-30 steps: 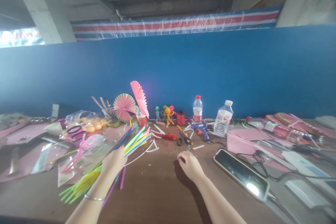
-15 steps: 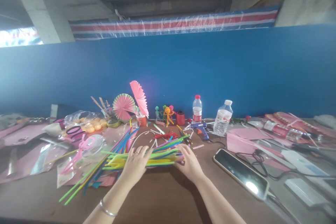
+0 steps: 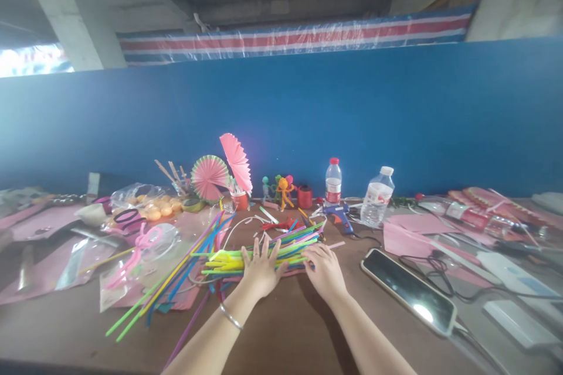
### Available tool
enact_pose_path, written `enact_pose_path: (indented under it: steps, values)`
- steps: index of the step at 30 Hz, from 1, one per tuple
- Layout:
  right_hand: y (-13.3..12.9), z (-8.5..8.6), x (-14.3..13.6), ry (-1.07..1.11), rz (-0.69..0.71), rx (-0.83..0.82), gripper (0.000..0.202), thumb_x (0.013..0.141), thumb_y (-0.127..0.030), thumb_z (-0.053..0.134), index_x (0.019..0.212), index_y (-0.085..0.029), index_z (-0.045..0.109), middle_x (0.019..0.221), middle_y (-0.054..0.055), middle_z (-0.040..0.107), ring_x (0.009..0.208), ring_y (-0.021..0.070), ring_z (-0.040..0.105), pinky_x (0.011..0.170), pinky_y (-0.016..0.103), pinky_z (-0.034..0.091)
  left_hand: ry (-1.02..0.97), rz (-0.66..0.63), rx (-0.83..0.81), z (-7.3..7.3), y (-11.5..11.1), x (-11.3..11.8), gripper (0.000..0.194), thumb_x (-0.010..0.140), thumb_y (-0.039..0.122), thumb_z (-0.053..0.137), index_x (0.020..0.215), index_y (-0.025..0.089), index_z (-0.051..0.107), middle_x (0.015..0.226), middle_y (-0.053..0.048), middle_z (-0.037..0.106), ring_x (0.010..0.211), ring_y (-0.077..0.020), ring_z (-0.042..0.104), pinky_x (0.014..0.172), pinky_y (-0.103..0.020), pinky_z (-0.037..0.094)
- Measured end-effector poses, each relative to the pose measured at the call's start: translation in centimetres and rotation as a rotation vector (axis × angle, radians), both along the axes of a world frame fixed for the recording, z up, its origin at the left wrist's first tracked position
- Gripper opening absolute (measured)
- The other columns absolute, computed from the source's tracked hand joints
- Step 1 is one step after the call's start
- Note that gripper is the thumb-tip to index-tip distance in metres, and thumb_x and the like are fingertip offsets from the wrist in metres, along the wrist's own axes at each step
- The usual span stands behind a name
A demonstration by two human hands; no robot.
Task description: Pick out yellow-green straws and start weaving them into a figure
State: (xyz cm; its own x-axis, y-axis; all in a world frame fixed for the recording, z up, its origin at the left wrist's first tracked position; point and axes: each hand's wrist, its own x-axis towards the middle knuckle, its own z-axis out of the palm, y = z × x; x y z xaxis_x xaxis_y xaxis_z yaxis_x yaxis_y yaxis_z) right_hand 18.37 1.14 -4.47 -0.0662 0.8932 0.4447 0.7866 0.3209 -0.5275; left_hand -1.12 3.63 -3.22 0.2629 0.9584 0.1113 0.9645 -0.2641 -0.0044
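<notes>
A heap of coloured drinking straws (image 3: 229,258) lies across the middle of the brown table (image 3: 281,328), green, yellow, blue and pink. My left hand (image 3: 260,269) rests flat on the heap with its fingers spread. Just to its right, my right hand (image 3: 325,269) also lies palm down on the straws' right ends. More straws (image 3: 176,281) fan out to the lower left. Neither hand grips anything.
A phone (image 3: 409,292) with a cable lies at the right. Behind the straws are scissors, a blue glue gun (image 3: 338,214), two water bottles (image 3: 333,183), pink paper fans (image 3: 210,177), small figures and a bag of yellow balls (image 3: 149,205). Pink sheets cover both table ends.
My left hand carried a bunch of straws from the left to the table's middle and laid it down. Both hands now press flat on the pile.
</notes>
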Motion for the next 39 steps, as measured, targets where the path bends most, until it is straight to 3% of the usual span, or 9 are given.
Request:
enact_pose_path:
  steps: [5,9,13,18,24,28,32,35,39]
  values:
    - [0.0,-0.3,-0.3,-0.142,0.186,-0.082,0.05,0.082,-0.021,0.033,0.131,-0.032,0.036,0.135,-0.015,0.027,0.127,0.0034,0.021,0.109,0.021,0.014,-0.017,-0.042,0.13,-0.1,0.8,0.5,0.052,0.088,0.035,0.026,0.139,0.03,0.018,0.143,-0.006,0.013,0.132,-0.0313,0.008,0.099,-0.061,-0.003]
    - [-0.4,-0.2,-0.7,-0.22,0.23,-0.152,0.052,0.084,-0.036,0.034,0.136,-0.033,0.028,0.139,-0.014,0.018,0.132,0.0085,0.015,0.112,0.03,0.006,0.008,-0.249,0.182,1.0,0.4,0.5,0.052,0.088,0.016,0.023,0.137,0.031,0.024,0.143,0.005,0.012,0.134,-0.0147,0.009,0.111,-0.039,0.009]
    - [-0.6,-0.2,-1.1,-0.219,0.144,-0.175,0.054,0.084,-0.04,0.034,0.136,-0.024,0.031,0.14,-0.006,0.02,0.131,0.0136,0.018,0.111,0.037,0.004,0.038,-0.394,0.144,1.0,-0.3,0.7,0.046,0.09,0.026,0.025,0.136,0.029,0.028,0.141,0.009,0.017,0.131,-0.0095,0.016,0.112,-0.033,0.016]
    - [-0.7,-0.2,-1.3,-0.198,0.071,-0.172,0.045,0.084,-0.042,0.035,0.125,-0.025,0.045,0.135,-0.003,0.031,0.128,0.0158,0.025,0.109,0.037,0.012,-0.002,-0.226,0.152,0.2,-0.3,0.6,0.063,0.086,0.056,0.017,0.139,0.023,0.021,0.143,0.0,0.011,0.133,-0.0257,0.009,0.106,-0.055,-0.002]
    - [-0.5,-0.4,-1.4,-0.159,0.02,-0.165,0.033,0.089,-0.034,0.027,0.101,-0.027,0.057,0.126,-0.008,0.041,0.123,0.014,0.033,0.108,0.032,0.016,-0.063,0.034,0.117,0.3,1.1,-1.1,0.062,0.085,0.057,0.014,0.138,0.027,0.023,0.141,-0.002,0.02,0.131,-0.0288,0.015,0.103,-0.057,-0.005]
    - [-0.4,-0.7,-1.3,-0.124,0.005,-0.158,0.03,0.087,-0.028,0.031,0.099,-0.026,0.058,0.124,-0.008,0.043,0.121,0.0145,0.034,0.108,0.032,0.017,-0.096,0.136,0.112,0.1,2.1,-2.6,0.065,0.085,0.056,0.019,0.137,0.018,0.03,0.137,-0.01,0.029,0.127,-0.0326,0.023,0.101,-0.058,0.002]
    - [-0.4,-0.7,-1.0,-0.079,0.012,-0.142,0.032,0.085,-0.019,0.033,0.101,-0.028,0.059,0.121,-0.007,0.045,0.118,0.0123,0.037,0.107,0.029,0.019,-0.123,0.058,0.162,0.5,2.0,-2.9,0.048,0.088,0.032,0.029,0.135,0.027,0.031,0.136,-0.004,0.032,0.127,-0.0285,0.022,0.101,-0.057,0.008]
    - [-0.3,-0.8,-0.7,-0.038,0.003,-0.126,0.037,0.082,-0.013,0.035,0.102,-0.03,0.061,0.117,-0.005,0.047,0.114,0.0111,0.04,0.104,0.027,0.023,-0.149,-0.076,0.202,1.4,1.5,-2.2,0.052,0.083,0.013,0.032,0.133,0.028,0.033,0.13,-0.002,0.037,0.12,-0.0194,0.029,0.101,-0.04,0.024]
    - [-0.2,-0.9,-0.4,-0.004,0.008,-0.079,0.034,0.081,-0.013,0.039,0.098,-0.029,0.063,0.106,-0.004,0.053,0.105,0.0101,0.043,0.097,0.024,0.029,-0.194,-0.169,0.202,2.0,1.0,-1.3,0.033,0.083,0.013,0.035,0.112,0.02,0.05,0.111,-0.003,0.047,0.102,-0.014,0.041,0.091,-0.027,0.035]
